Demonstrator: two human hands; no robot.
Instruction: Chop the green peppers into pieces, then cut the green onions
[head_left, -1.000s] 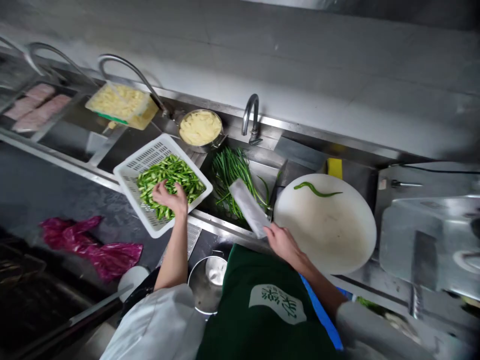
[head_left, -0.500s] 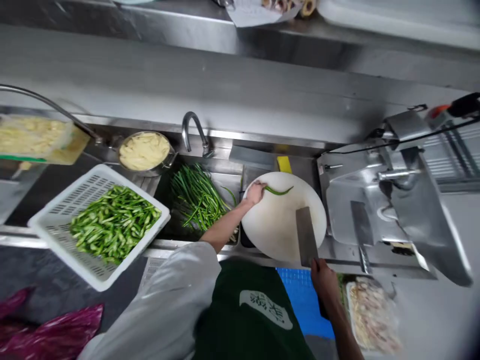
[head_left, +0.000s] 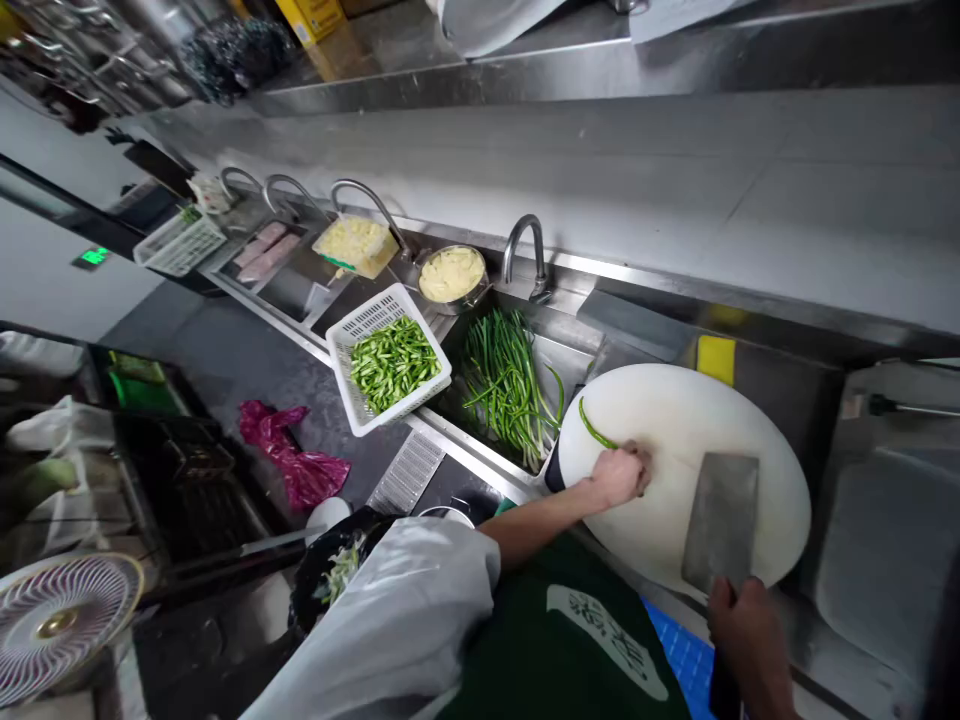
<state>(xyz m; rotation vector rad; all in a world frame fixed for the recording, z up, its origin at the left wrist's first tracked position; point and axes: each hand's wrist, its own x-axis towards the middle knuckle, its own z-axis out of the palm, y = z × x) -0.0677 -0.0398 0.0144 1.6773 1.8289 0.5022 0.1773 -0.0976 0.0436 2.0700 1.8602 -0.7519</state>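
Under the curled left hand (head_left: 621, 474) — one long green pepper (head_left: 595, 427), gripped near one end, free end now trailing left instead of right, held end thus facing the cleaver (head_left: 721, 520), whose handle the right hand (head_left: 750, 622) clasps — blade apart, over one white board (head_left: 679, 415).

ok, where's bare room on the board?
Far side: bare between pepper, yellow block and cleaver. Right of the cleaver, a bare strip of board. Crowded: around the left hand, and the sink with its greens.
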